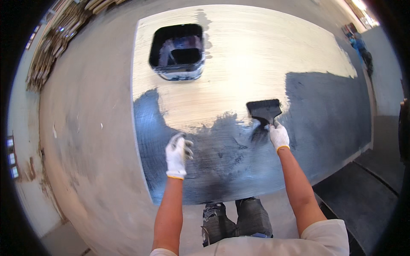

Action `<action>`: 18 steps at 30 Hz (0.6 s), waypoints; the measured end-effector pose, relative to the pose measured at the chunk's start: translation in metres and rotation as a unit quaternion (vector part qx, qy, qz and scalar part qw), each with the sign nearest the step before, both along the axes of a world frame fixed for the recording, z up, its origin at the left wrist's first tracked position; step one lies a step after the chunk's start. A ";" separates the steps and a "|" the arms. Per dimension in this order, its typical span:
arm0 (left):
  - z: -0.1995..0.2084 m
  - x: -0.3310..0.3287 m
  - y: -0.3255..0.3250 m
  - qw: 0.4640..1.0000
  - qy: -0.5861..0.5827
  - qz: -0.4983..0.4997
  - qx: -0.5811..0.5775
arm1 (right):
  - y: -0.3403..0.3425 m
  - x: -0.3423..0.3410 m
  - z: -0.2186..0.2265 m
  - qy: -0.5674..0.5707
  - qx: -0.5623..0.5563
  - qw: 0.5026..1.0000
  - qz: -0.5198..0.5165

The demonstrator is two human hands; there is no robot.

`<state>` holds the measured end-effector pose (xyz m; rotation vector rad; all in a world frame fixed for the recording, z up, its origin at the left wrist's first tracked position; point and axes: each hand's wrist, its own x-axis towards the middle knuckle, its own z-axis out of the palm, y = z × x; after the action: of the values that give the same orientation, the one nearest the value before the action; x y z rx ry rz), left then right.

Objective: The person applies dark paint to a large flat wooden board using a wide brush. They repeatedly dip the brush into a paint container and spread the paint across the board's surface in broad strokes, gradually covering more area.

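My right hand (279, 135), in a white knit glove, is closed round the handle of a wide black brush (263, 112). The bristle end points away from me, above the line between pale and dark coating. A dark shadow falls just below the brush. My left hand (177, 155), gloved too and smudged dark at the fingertips, hovers over the dark part with its fingers loosely bent and apart, holding nothing. Under both hands is a large board (239, 51), pale on its far part, with wet-looking dark grey paint (222, 170) over the near part and far right.
A squarish paint bucket (181, 73), dark inside and streaked on its side, stands on the board's far left. Drips mark the board beside it. Stacked thin boards (57, 40) lean at the upper left. Dark panels (358, 192) lie at the lower right.
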<state>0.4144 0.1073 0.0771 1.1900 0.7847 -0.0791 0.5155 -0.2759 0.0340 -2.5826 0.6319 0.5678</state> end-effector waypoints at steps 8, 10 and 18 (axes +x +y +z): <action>0.015 -0.032 -0.081 0.995 0.058 -0.075 -0.009 | -0.102 0.029 0.040 0.063 -0.079 0.990 0.095; -0.003 -0.037 -0.105 0.993 0.099 -0.051 -0.036 | -0.061 0.062 0.050 0.057 -0.041 0.980 0.184; 0.001 0.063 -0.137 0.998 -0.014 -0.061 0.010 | 0.011 0.077 0.014 0.061 -0.054 0.909 0.409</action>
<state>0.4777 -0.0295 0.0782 1.2552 0.6885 -0.1553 0.5921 -0.2645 0.0482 -2.8633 -0.4558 0.9653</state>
